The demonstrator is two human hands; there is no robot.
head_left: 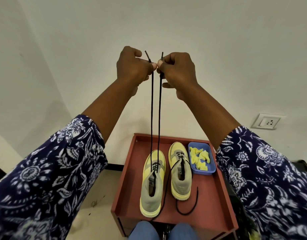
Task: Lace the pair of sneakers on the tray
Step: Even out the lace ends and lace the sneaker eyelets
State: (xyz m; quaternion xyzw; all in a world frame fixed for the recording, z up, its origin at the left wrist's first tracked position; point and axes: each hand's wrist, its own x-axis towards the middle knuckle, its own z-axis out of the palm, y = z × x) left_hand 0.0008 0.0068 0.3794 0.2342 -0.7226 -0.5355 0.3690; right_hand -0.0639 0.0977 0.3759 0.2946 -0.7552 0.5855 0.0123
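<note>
Two hands met at the upper centre of the frame, the left hand (134, 66) and right hand (177, 70) each pinching one tip of a black lace (151, 110), both strands drawn taut and near-vertical from the left sneaker (151, 184). It stood beside the right sneaker (180, 172) on the red tray (211, 201), lower centre, toes pointing away. The cord looked light, limp and best held at its stiffened ends.

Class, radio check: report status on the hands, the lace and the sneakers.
Left hand and right hand each pinch one end of the black lace, pulled up taut. Left sneaker partly laced. Right sneaker lace loose on tray. Nothing blocking.
</note>
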